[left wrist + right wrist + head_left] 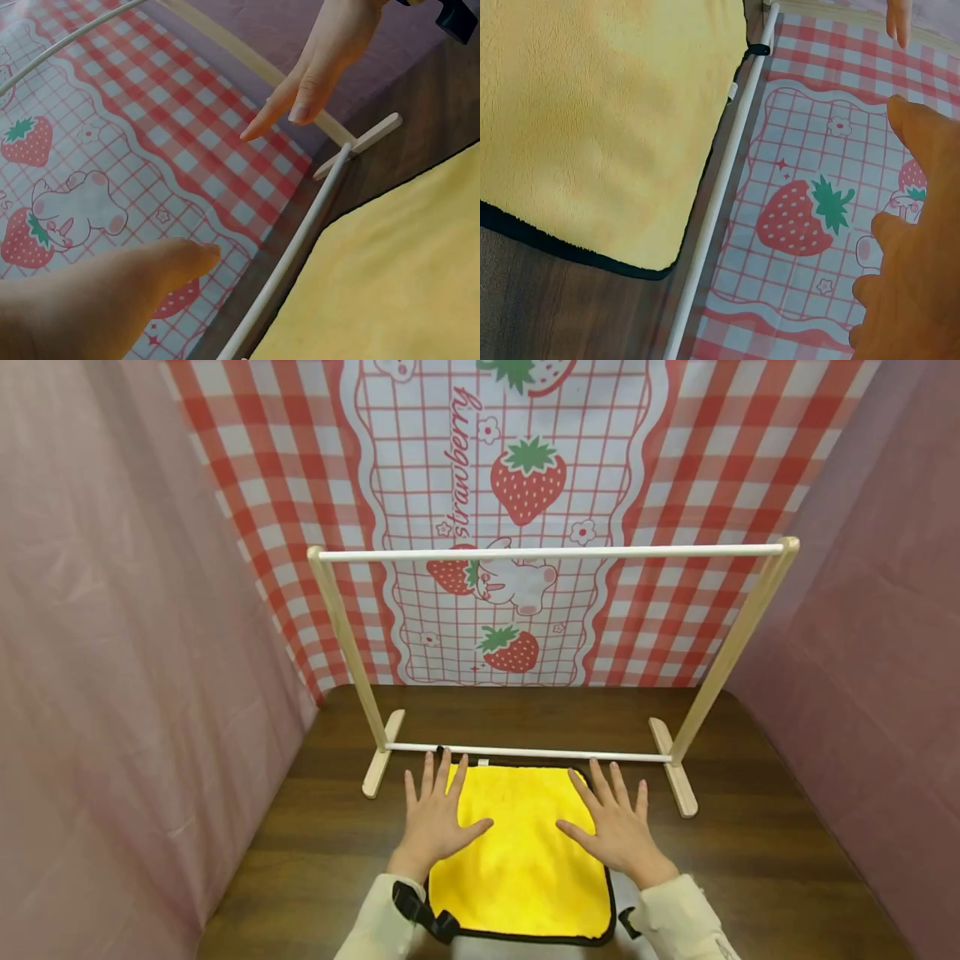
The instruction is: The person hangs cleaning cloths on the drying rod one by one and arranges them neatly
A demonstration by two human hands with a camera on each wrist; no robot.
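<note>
While yellow cloth lies flat, both grips hover, spread

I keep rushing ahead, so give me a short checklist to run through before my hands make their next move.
1. Yellow cloth spread out: ok, no fold shows.
2. Left hand free: ok, fingers spread, nothing held.
3. Right hand free: ok, fingers spread, nothing held.
4. Rack standing upright: ok, both feet on the table.
5. Upper bar bare: ok, nothing hangs on it.
6. Black loop clear of the lower bar: cannot tell; they overlap in the right wrist view, but contact is unclear.
</note>
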